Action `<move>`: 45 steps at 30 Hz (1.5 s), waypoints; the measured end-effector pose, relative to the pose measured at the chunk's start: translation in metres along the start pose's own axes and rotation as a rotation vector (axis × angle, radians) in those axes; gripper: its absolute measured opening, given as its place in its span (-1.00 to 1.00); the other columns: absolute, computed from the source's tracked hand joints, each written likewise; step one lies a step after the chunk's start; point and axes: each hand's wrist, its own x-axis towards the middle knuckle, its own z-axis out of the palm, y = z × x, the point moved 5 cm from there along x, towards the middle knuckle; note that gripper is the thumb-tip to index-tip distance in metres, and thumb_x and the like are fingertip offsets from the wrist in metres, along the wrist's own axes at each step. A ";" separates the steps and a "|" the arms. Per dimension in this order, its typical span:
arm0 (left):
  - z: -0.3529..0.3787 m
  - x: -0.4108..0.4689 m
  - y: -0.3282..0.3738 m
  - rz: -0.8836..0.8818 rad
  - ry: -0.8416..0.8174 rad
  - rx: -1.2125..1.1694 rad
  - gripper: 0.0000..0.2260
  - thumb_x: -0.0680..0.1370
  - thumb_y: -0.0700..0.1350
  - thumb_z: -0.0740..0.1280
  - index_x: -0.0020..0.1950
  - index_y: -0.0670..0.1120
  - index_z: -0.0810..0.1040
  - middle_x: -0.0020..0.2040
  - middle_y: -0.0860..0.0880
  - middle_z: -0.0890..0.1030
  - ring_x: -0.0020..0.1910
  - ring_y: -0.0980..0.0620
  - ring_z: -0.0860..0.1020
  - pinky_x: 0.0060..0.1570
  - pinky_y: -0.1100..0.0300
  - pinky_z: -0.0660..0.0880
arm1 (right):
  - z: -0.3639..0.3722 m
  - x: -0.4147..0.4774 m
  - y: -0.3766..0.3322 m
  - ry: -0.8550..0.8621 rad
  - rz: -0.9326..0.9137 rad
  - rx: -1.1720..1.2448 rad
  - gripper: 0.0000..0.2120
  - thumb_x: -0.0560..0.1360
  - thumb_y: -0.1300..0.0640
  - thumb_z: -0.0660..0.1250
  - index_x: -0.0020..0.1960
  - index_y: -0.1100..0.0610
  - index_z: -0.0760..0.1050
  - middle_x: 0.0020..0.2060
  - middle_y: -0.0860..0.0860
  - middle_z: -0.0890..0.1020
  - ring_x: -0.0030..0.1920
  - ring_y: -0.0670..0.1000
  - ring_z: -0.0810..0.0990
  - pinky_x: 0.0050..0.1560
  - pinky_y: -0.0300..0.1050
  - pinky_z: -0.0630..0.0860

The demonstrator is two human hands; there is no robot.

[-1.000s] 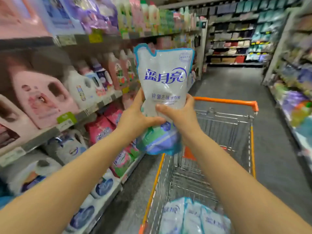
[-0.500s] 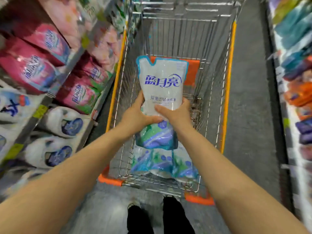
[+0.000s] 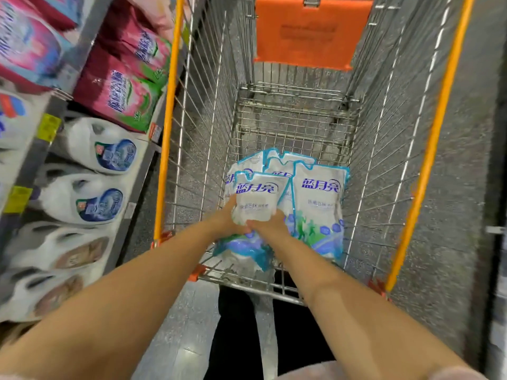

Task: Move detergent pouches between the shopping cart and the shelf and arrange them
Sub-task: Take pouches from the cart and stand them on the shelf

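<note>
In the cart [image 3: 168, 138], left hand [image 3: 228, 221] and right hand [image 3: 272, 226] grip one of four pouches [image 3: 255, 200].

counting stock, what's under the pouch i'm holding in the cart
Under the held pouch, gripped by the left hand and right hand, lie other pouches on the cart floor: corners of two show past its top, one more lies beside it. How many are beneath is covered.

White pouch [image 3: 255, 198], blue trim, blue lettering, green-and-blue print down low; cart [image 3: 168, 133] all silver wire with orange rims, orange flap [image 3: 307, 34]; magenta bags [image 3: 118, 97] splashed green, white jugs [image 3: 90, 144] with blue labels, yellow tags [image 3: 48, 127], grey speckled floor [image 3: 452, 187]
</note>
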 end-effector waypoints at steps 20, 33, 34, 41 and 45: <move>-0.040 -0.055 0.023 -0.067 0.136 0.249 -0.52 0.52 0.01 0.34 0.41 -0.05 0.34 0.36 -0.10 0.43 0.30 -0.09 0.43 0.25 0.15 0.34 | -0.009 -0.050 -0.044 0.093 -0.313 -0.536 -0.41 0.46 -0.04 0.35 0.38 0.17 0.28 0.28 0.19 0.40 0.27 0.20 0.40 0.22 -0.03 0.36; -0.190 -0.261 0.042 0.209 0.980 -0.087 -0.80 0.55 -0.20 0.22 0.06 -0.11 0.61 -0.08 -0.06 0.64 -0.07 0.00 0.53 -0.20 0.22 0.31 | 0.113 -0.221 -0.214 0.006 -1.053 -0.361 -0.92 0.49 0.08 0.32 -0.09 0.01 0.41 -0.17 0.00 0.57 -0.05 0.09 0.57 -0.01 -0.01 0.45; -0.203 -0.280 0.033 0.213 1.035 -0.124 -0.81 0.55 -0.18 0.23 0.05 -0.11 0.62 -0.07 -0.08 0.65 -0.07 0.00 0.55 -0.15 0.20 0.35 | 0.128 -0.238 -0.223 -0.012 -1.106 -0.361 -0.91 0.49 0.07 0.32 -0.10 0.01 0.40 -0.18 -0.01 0.57 -0.06 0.09 0.57 0.00 0.01 0.47; -0.292 -0.437 -0.040 0.296 1.468 -0.247 -0.86 0.55 -0.13 0.25 -0.07 -0.05 0.61 -0.23 0.06 0.59 -0.18 0.06 0.54 -0.18 0.24 0.39 | 0.249 -0.373 -0.270 -0.157 -1.453 -0.376 -0.86 0.51 0.02 0.30 -0.02 0.07 0.45 -0.18 -0.05 0.57 -0.11 0.01 0.55 -0.04 0.01 0.48; -0.335 -0.538 -0.092 0.340 1.667 -0.174 -0.87 0.54 -0.11 0.27 -0.02 -0.07 0.61 -0.21 0.05 0.58 -0.18 0.11 0.50 -0.20 0.28 0.31 | 0.333 -0.457 -0.286 -0.240 -1.611 -0.338 -0.89 0.51 0.01 0.31 -0.04 0.03 0.45 -0.13 -0.03 0.60 -0.08 0.00 0.56 0.00 -0.03 0.47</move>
